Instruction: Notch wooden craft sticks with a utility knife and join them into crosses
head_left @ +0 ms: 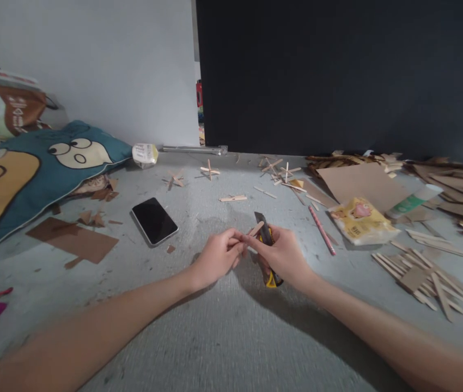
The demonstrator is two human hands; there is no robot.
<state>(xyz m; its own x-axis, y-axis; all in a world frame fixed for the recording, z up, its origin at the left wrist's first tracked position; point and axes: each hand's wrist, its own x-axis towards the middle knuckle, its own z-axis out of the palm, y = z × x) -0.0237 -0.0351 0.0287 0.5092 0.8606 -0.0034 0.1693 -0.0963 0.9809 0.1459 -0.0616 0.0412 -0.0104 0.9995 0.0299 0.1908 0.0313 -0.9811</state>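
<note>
Phone [154, 221], cushion [31, 174], pencil [322, 231], cardboard scraps [72, 239]

Dim, flat indoor light from above. A soft shadow spreads on the grey floor [223, 343] under the right hand [282, 256]. The upper right is nearly black. Edges bow and smear, worst at the lower corners.

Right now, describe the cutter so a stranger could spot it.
On the grey surface, look midway between the black phone and the pink pencil, where two hands meet. The cutter sits in the right hand, beside the wooden stick the left hand pinches: the only yellow-and-black tool.
</note>
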